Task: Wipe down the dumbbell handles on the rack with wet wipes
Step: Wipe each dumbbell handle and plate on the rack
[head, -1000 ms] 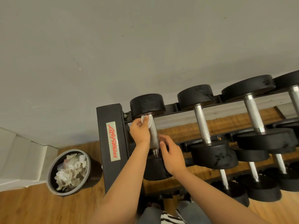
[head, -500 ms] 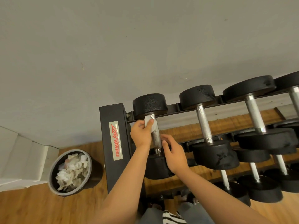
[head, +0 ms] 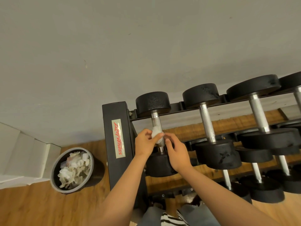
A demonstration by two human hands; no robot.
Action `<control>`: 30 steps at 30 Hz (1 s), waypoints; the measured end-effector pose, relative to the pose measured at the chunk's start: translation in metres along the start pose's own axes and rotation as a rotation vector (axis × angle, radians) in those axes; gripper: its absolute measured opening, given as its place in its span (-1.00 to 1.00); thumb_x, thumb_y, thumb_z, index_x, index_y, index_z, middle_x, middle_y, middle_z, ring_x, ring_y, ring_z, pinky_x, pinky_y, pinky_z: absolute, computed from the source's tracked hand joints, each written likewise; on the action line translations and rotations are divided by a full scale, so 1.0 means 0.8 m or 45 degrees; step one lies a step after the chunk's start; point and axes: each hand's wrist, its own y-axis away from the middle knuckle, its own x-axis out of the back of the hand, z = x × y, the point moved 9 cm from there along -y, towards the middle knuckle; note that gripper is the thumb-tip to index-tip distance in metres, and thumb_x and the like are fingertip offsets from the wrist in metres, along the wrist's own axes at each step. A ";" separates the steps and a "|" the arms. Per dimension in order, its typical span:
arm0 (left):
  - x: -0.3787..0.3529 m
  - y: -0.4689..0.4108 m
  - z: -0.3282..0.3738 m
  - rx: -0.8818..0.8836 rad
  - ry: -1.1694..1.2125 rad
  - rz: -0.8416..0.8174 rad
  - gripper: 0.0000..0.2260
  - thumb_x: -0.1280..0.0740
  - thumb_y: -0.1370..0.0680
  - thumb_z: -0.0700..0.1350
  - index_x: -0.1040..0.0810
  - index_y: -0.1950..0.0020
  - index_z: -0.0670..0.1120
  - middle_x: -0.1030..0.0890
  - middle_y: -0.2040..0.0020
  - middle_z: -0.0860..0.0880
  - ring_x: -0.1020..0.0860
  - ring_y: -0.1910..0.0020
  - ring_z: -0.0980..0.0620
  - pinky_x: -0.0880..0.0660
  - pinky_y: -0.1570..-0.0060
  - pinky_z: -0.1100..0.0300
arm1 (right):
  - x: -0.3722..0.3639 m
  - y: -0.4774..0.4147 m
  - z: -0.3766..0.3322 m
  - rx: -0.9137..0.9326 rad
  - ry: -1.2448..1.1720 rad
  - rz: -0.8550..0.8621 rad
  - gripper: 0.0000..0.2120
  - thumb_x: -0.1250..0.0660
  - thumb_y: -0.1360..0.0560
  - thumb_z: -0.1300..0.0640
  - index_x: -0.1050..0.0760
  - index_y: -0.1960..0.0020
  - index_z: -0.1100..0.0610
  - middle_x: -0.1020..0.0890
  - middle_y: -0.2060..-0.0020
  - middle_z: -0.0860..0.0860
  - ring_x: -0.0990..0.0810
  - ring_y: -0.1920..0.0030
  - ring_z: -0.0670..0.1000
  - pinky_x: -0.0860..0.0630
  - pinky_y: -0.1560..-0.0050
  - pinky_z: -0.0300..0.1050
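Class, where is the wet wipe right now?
Head view: the wet wipe sits on the leftmost top dumbbell handle, near its lower end, pinched by the left hand.

One rack [head: 110, 119], four top-row dumbbells [head: 206, 123], one wipe [head: 156, 133], one bin [head: 53, 178], two hands [head: 144, 144]

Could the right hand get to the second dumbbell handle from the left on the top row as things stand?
Probably yes. The right hand is by the first handle, the second handle lies bare just to its right, and nothing stands between them. The left hand holds the wipe, though.
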 end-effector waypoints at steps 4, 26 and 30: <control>0.006 0.011 -0.002 -0.016 0.015 -0.002 -0.83 -0.50 -0.47 -0.10 -0.55 0.14 -0.15 -0.68 0.08 -0.06 -0.68 0.12 0.02 -0.65 0.15 0.11 | 0.000 0.000 -0.003 0.012 -0.002 -0.003 -0.73 -0.13 -0.65 0.05 -0.45 -0.31 -0.02 -0.61 -0.10 -0.17 -0.58 -0.04 -0.20 -0.47 0.02 -0.35; 0.007 0.028 -0.005 -0.043 -0.393 -0.164 -0.82 -0.56 -0.39 -0.10 -0.59 0.17 -0.10 -0.57 0.22 0.07 -0.55 0.24 0.18 -0.38 0.27 0.41 | 0.002 0.000 -0.001 0.005 -0.002 0.012 -0.72 -0.13 -0.66 0.05 -0.41 -0.34 -0.02 -0.61 -0.13 -0.11 -0.60 -0.06 -0.13 -0.57 -0.05 -0.18; 0.007 0.025 -0.002 -0.033 -0.277 -0.048 -0.81 -0.55 -0.40 -0.10 -0.60 0.13 -0.15 -0.59 0.24 0.06 -0.57 0.25 0.15 -0.44 0.30 0.41 | 0.002 0.001 -0.002 -0.002 -0.033 0.004 -0.73 -0.14 -0.65 0.06 -0.42 -0.34 -0.03 -0.61 -0.13 -0.13 -0.59 -0.08 -0.14 -0.57 -0.07 -0.16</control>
